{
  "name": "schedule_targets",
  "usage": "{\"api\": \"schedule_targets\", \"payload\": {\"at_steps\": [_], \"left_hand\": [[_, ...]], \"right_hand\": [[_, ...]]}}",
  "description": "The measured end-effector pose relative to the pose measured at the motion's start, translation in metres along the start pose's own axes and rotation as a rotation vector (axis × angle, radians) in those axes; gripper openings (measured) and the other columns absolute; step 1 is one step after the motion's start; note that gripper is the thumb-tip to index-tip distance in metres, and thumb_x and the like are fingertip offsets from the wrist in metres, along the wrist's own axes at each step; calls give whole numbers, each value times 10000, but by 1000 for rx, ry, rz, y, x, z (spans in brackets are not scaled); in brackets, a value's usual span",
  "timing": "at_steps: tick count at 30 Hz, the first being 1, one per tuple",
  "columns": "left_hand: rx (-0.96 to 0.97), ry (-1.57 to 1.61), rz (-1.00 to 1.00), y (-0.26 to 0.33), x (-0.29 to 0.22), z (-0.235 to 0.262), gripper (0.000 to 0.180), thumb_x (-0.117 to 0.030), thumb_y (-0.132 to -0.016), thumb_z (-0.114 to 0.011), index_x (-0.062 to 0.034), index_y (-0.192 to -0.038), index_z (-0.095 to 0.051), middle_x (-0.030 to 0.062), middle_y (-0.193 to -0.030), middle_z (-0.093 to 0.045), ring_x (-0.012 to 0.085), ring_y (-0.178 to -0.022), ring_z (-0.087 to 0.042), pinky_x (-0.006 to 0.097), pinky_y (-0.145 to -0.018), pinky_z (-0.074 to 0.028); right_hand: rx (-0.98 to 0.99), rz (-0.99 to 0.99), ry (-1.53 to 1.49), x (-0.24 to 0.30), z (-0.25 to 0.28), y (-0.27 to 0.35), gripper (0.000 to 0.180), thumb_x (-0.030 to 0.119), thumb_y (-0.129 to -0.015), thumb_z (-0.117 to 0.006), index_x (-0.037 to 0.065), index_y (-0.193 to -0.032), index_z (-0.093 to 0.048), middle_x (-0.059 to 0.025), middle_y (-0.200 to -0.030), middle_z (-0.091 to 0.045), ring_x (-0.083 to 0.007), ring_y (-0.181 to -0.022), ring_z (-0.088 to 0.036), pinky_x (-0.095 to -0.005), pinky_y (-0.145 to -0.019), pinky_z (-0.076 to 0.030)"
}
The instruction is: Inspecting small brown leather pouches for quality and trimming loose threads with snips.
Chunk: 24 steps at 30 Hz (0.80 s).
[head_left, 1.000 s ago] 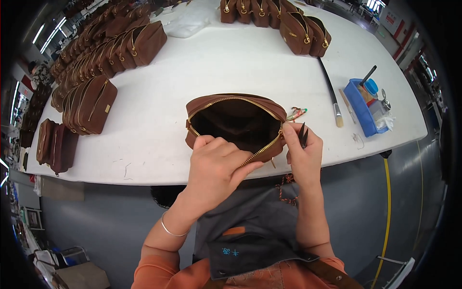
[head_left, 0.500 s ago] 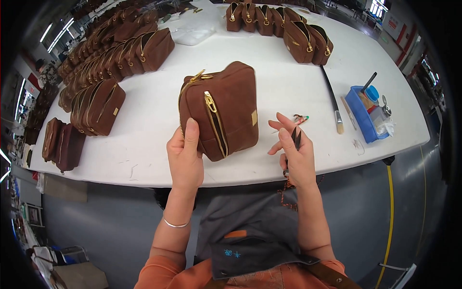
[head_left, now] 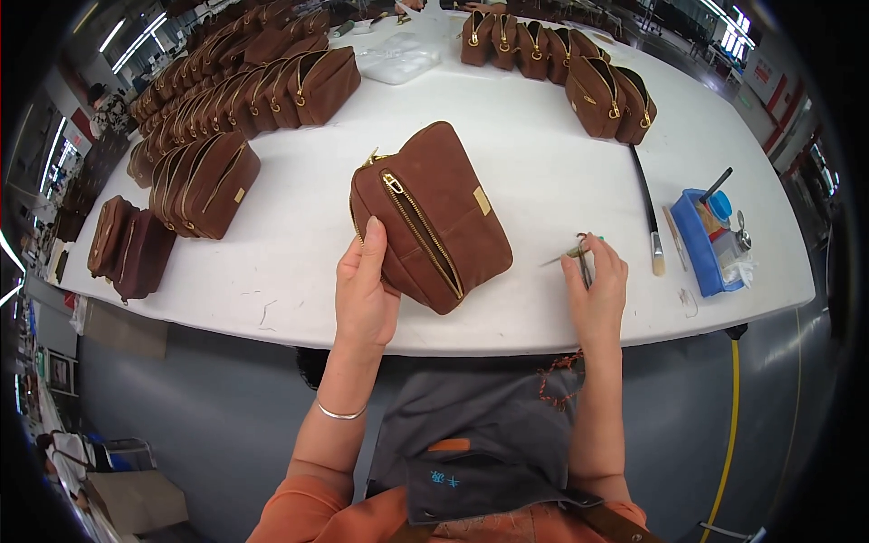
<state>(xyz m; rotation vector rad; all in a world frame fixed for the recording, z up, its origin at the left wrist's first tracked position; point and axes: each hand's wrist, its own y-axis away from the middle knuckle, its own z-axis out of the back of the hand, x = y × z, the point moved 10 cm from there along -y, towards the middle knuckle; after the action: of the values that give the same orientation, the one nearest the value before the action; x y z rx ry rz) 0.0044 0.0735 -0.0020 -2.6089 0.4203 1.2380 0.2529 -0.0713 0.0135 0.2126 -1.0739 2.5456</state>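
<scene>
My left hand point(head_left: 365, 294) grips the lower left side of a brown pouch point(head_left: 448, 213), thumb on its front and fingers behind. The pouch is tilted over the white table, with its gold front zipper point(head_left: 421, 231) partly open and a pale tag point(head_left: 482, 201) at its right edge. To the right, my right hand point(head_left: 599, 294) is low at the tabletop, closed around small dark snips point(head_left: 585, 262). An orange-and-dark cord point(head_left: 558, 380) hangs by that wrist. A thin pointed tool point(head_left: 550, 262) lies at the fingertips, its other end partly hidden.
Rows of brown pouches point(head_left: 272, 95) stand at the far left, with more point(head_left: 608, 100) at the far right. On the right are a long-handled brush point(head_left: 650, 208) and a blue bin point(head_left: 694, 244) with a jar and bottle. Clear plastic point(head_left: 398, 59) lies at the back of the white table point(head_left: 299, 299).
The pouch has turned in my left hand, showing its front more squarely, its lower end swung right. My right hand has moved right and down to the tabletop with the snips.
</scene>
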Motion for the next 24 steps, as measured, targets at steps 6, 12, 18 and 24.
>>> {"api": "schedule_targets", "payload": {"at_steps": [6, 12, 18, 24], "left_hand": [[28, 4, 29, 1, 6, 4, 429, -345, -1060, -420, -29, -1331, -527, 70, -1299, -605, 172, -1178, -589, 353, -1001, -489], [86, 119, 81, 6, 16, 1, 431, -337, -1061, -415, -27, -1344, -509, 77, -1307, -596, 170, -1170, -592, 350, -1004, -501], [64, 83, 101, 7, 16, 0, 457, -378, -1065, -383, -32, -1328, -525, 73, -1323, -585, 170, -1212, -555, 361, -1035, -454], [107, 107, 280, -2, 32, 5, 756, -666, -990, -273, -90, -1468, -381, 81, -1430, -492, 233, -1343, -424, 436, -1074, -367]], "right_hand": [[442, -312, -836, 34, -45, 4, 535, 281, -913, -696, -58, -1300, -551, -207, -1242, -620, -262, -1084, -620, -333, -880, -502], [751, -436, -1320, 61, -84, 15, 703, 290, -903, -713, -88, -1413, -410, -180, -1228, -625, -201, -1081, -608, -307, -920, -488], [686, -449, -1243, 57, -50, 2, 787, 234, -791, -817, -41, -1419, -431, -104, -1117, -657, -168, -1026, -594, -306, -893, -481], [166, 214, -644, 91, 49, -36, 848, 36, -626, -854, 71, -1393, -496, -103, -1227, -591, -273, -1109, -536, -351, -924, -439]]}}
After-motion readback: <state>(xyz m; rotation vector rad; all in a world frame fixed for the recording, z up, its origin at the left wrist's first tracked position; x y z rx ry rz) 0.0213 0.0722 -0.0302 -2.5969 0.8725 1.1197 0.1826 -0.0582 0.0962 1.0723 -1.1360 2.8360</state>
